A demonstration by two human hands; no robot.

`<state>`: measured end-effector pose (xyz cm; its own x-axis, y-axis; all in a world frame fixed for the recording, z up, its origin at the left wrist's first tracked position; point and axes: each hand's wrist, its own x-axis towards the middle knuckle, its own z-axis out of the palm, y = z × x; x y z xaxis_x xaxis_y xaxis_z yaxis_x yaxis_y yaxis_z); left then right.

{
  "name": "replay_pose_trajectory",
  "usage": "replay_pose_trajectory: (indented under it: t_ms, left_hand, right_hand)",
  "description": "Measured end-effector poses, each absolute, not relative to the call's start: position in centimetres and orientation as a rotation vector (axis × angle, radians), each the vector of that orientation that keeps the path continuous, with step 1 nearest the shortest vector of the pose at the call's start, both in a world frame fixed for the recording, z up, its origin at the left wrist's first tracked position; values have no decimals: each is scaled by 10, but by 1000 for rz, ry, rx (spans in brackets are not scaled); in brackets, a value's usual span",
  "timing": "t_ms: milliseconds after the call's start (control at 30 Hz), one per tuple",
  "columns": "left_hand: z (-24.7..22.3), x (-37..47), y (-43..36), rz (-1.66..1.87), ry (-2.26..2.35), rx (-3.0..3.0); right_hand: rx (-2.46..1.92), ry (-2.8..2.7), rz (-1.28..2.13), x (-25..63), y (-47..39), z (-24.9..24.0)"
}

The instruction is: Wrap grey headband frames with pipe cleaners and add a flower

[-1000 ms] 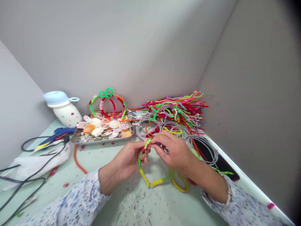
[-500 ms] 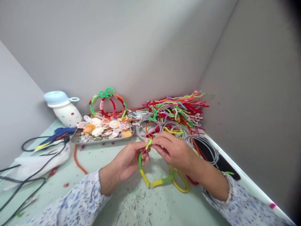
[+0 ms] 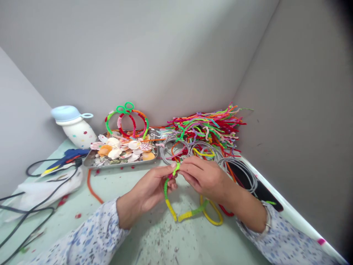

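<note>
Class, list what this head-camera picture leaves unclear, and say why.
All in the head view:
- Right hand's exact hold beside the lime-green strand: its own fingers hide it.
- Upper right of the wrapped band: behind that hand.
- Black cables' far ends: cut off by the left edge.
- Lowest shells: covered by upper ones.

The pale green table (image 3: pixel 104 184) bore a metal tray (image 3: pixel 121 166) at centre-left and a white bottle (image 3: pixel 79 132) at left.
</note>
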<state>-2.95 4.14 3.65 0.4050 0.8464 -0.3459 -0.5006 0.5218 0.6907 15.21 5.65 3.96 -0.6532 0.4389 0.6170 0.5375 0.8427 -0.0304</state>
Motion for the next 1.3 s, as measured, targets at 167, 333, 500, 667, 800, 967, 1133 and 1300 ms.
replay_pose_trajectory:
  t_ms: [167, 333, 500, 667, 800, 967, 1133, 1300]
  left_hand:
    - [37, -28, 42, 926, 785, 536]
    - [38, -27, 41, 941, 774, 605]
    - [36, -28, 41, 946, 792, 595]
    - [34, -32, 45, 899, 701, 451]
    - [32, -33, 48, 882, 652, 422]
    - [29, -32, 49, 861, 650, 434]
    - [28, -30, 47, 851, 669, 419]
    - [30, -30, 46, 848, 673, 466]
  right_hand:
    - [-723, -2365, -144, 151, 56, 38]
    - [-763, -2315, 77, 148, 53, 37]
    - [-809, -2169, 283, 143, 53, 36]
    - [-851, -2109, 448, 142, 56, 42]
    - [-944, -2063, 557, 141, 58, 44]
    - [-975, -2056, 630, 141, 58, 45]
    - [-1041, -2056, 708, 143, 59, 46]
    - [-1054, -2064, 761, 145, 59, 47]
